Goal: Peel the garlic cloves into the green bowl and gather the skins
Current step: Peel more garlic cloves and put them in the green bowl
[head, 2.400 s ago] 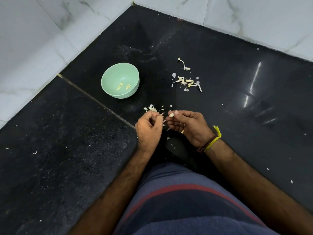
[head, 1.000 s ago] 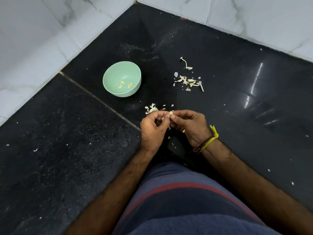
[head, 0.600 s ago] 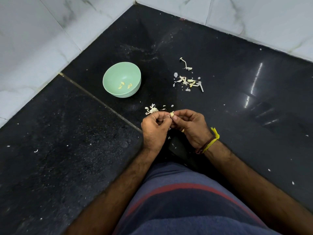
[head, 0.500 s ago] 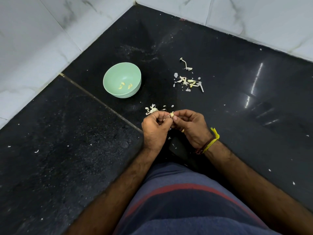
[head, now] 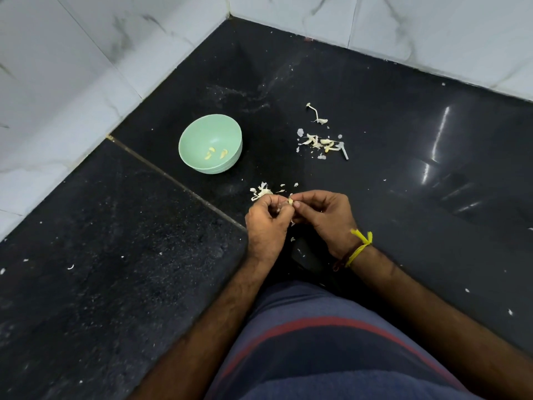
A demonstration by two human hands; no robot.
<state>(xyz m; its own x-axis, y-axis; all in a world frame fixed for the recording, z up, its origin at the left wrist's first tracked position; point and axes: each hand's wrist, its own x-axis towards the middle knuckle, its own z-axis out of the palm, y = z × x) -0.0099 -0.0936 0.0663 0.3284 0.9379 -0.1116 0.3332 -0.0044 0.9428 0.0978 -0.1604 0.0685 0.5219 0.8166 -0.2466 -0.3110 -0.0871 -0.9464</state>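
A small pale garlic clove [head: 290, 201] is pinched between the fingertips of my left hand [head: 266, 225] and my right hand [head: 326, 217], just above the black floor. The green bowl [head: 202, 166] stands to the upper left of my hands and holds three peeled cloves [head: 215, 153]. A little heap of skins [head: 262, 192] lies right beyond my left hand. A larger scatter of skins and cloves [head: 321, 142] lies farther out, to the right of the bowl, with a thin stalk [head: 315, 113] behind it.
White marble walls [head: 72, 82] meet in the corner [head: 229, 15] beyond the bowl. A grout joint [head: 173, 180] crosses the black floor diagonally under my hands. My knee in blue shorts [head: 331, 350] fills the bottom. Tiny skin flecks dot the floor.
My two hands have come together on the clove since 2.4 s ago, when they were slightly apart. Over the last second they stay almost still, fingers working at the clove.
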